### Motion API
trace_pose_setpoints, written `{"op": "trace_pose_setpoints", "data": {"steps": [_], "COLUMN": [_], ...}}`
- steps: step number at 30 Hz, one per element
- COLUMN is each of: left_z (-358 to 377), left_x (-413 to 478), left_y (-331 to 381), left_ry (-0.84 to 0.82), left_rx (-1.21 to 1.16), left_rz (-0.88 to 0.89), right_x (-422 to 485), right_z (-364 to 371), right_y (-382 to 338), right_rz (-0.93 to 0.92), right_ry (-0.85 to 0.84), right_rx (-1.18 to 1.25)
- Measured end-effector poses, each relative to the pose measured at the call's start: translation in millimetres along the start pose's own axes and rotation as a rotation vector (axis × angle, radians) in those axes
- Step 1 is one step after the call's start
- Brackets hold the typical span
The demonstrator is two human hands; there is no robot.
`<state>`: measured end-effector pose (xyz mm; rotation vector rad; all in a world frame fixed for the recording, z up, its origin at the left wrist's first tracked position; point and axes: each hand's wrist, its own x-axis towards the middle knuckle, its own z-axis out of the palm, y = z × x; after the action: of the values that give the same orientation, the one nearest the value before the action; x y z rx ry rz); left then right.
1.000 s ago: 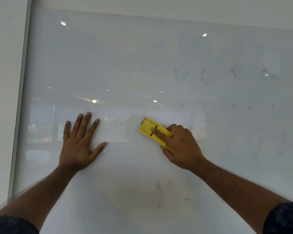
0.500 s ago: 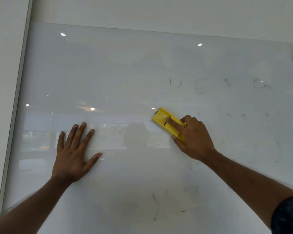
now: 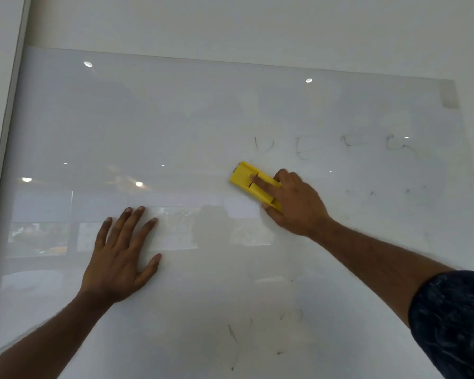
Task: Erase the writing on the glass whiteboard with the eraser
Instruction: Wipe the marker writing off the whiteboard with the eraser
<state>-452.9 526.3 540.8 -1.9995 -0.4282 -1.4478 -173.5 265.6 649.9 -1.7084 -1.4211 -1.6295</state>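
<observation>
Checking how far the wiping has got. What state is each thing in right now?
Whiteboard: mostly wiped, glossy with reflections.
Letters: faint, half smeared, not yet erased.
Lower marks: thin streaks, not yet erased.
Eraser: pressed flat on the glass, tilted, just below the letters.
Right hand: gripping the eraser.
Left hand: open, flat against the board.

Yellow eraser (image 3: 251,181) tilted against glass whiteboard (image 3: 175,127), faint smudged writing (image 3: 337,146) above-right.

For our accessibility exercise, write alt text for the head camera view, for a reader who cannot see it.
A right hand presses a yellow eraser against a glass whiteboard, just below faint, half-erased letters. The left hand lies flat on the glass with its fingers spread, and a few dark marks remain near the bottom.
</observation>
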Motion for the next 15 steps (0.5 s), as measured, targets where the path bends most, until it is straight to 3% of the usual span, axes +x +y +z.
{"op": "trace_pose_setpoints", "data": {"steps": [4, 6, 8, 12, 15], "left_z": [-5, -4, -1, 0, 1], "left_x": [30, 40, 48, 70, 83], "left_y": [3, 9, 21, 44, 57], "left_ry": [-0.001, 0.005, 0.017, 0.016, 0.015], "left_rx": [0.006, -0.006, -0.037, -0.064, -0.066], "left_rz": [0.052, 0.065, 0.065, 0.106, 0.115], "right_x": [40, 45, 40, 32, 43], "right_z": [-11, -8, -2, 1, -8], "right_y": [30, 24, 8, -2, 21], "right_rz": [0.37, 0.442, 0.387, 0.094, 0.163], "right_ry": [0.086, 0.111, 0.104, 0.056, 0.069], "right_rx": [0.077, 0.098, 0.11, 0.016, -0.061]}}
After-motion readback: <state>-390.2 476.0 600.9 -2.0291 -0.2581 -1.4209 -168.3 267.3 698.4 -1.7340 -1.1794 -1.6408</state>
